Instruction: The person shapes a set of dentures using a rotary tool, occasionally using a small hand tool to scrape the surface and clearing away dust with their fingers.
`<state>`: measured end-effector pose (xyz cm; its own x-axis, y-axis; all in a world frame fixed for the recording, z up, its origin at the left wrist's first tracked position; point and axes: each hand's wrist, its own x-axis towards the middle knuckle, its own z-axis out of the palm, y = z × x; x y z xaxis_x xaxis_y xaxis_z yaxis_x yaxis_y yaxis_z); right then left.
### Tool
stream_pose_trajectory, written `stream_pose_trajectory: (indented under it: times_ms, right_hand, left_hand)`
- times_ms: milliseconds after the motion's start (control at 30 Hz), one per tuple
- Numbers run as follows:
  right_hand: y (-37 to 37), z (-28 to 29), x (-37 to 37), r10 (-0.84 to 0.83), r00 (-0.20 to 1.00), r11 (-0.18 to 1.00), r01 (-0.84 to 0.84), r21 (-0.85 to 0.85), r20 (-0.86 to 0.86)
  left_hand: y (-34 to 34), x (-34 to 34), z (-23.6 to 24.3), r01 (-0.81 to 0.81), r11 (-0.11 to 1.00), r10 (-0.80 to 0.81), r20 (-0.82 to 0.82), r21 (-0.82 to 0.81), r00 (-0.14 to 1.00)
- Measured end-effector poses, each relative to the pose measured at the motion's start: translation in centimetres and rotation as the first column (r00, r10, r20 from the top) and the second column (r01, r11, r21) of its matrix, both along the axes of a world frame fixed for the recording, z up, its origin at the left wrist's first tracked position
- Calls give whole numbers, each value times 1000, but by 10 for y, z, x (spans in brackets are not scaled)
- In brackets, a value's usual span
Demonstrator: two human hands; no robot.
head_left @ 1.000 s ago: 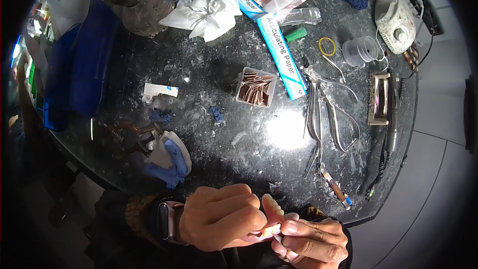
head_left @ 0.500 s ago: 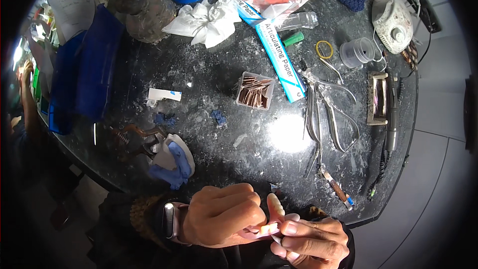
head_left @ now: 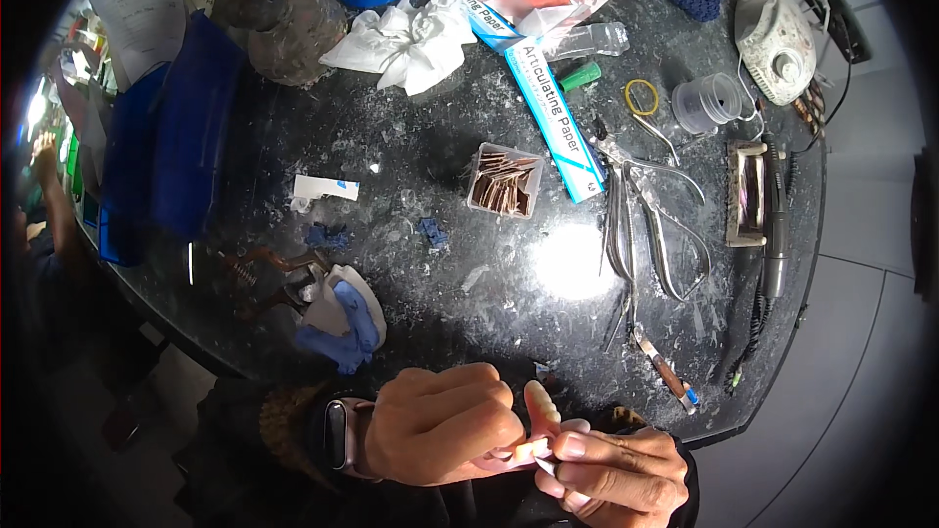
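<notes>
At the near edge of the bench, my left hand, a watch on its wrist, has its fingers curled round a denture with a pink base and cream teeth. My right hand pinches the denture's near right part between thumb and fingers. A small pale pointed piece shows by the right fingertips, too little visible to name. Both hands hide much of the denture. Just beyond my left hand lies a plaster dental cast with a blue layer on it, next to a rusty metal articulator.
A small clear box of brown sheets stands mid-bench beside a slim blue-and-white box. Pliers and a brown-handled tool lie to the right. Blue bins stand at left. Another person's arm shows at far left.
The whole view has shifted slightly. Both hands keep their hold on the denture, and the pale pointed piece by the right fingertips has changed its angle a little.
</notes>
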<state>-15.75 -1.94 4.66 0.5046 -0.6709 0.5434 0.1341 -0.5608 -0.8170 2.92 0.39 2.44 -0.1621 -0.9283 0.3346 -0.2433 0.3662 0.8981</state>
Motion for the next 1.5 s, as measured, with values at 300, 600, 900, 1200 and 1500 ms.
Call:
stream_pose_trajectory:
  times_ms: [300, 600, 900, 1200, 1500]
  right_hand:
    - [9, -7, -20, 53, 998, 954, -57, 296, 23]
    - [-4, 6, -19, 174, 985, 942, -173, 287, 23]
    - [-3, 4, -14, 92, 994, 992, -85, 97, -65]
    - [-5, -3, -5, 7, 999, 1000, -8, 16, 50]
    - [-7, 6, -10, 72, 995, 996, -68, 54, -73]
  left_hand:
    - [-3, -2, 2, -8, 997, 7, 12, 83, 1000]
    - [-5, -6, 3, -14, 992, 13, 4, 125, 1000]
    - [-4, -6, 2, 3, 987, 5, -50, 159, 999]
    - [-4, -9, 0, -25, 989, 33, -58, 144, 998]
    - [-8, -11, -9, -27, 999, 29, 55, -31, 998]
